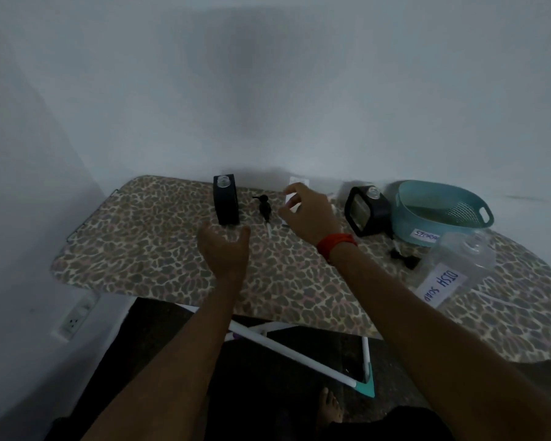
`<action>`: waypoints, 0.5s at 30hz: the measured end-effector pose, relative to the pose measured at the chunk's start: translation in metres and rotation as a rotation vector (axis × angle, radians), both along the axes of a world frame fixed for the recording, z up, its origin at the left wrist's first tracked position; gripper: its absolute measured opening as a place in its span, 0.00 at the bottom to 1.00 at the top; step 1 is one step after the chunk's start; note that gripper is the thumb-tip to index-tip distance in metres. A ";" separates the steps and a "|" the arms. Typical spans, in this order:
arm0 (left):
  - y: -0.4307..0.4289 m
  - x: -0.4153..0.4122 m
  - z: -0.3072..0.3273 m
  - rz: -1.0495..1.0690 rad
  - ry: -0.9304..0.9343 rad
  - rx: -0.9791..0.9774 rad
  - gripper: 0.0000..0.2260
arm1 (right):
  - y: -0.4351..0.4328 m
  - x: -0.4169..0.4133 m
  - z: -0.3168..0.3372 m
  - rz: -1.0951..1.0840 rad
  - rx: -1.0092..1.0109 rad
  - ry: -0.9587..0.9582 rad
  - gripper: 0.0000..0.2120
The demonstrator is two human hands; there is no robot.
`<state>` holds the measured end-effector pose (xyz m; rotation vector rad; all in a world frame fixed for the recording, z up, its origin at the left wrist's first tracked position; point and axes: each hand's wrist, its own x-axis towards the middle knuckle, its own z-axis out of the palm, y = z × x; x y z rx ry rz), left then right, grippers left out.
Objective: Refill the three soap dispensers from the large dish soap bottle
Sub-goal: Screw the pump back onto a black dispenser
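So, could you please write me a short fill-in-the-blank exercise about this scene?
1. The large clear bottle carries a label reading "DISH ____".
2. The board's cover has a ____ print.
3. The orange band is on the ____ wrist.
4. The pump lying beside the black dispenser is ____ in colour.

Missing words: soap; leopard; right; black

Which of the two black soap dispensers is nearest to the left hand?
The upright black dispenser on the left, just beyond the left hand. The other black dispenser stands tilted beside the teal basket.
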<state>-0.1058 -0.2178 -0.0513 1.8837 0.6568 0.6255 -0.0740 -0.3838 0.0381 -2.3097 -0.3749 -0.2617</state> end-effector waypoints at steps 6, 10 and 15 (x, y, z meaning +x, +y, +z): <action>0.031 0.069 0.003 -0.068 0.189 -0.123 0.51 | 0.052 0.015 -0.019 -0.073 0.063 0.067 0.12; 0.027 0.096 -0.004 -0.044 0.044 -0.121 0.37 | 0.064 0.034 -0.028 -0.111 0.050 0.114 0.10; 0.029 0.100 -0.013 -0.010 -0.018 -0.153 0.29 | 0.072 0.062 -0.034 -0.099 -0.074 0.179 0.12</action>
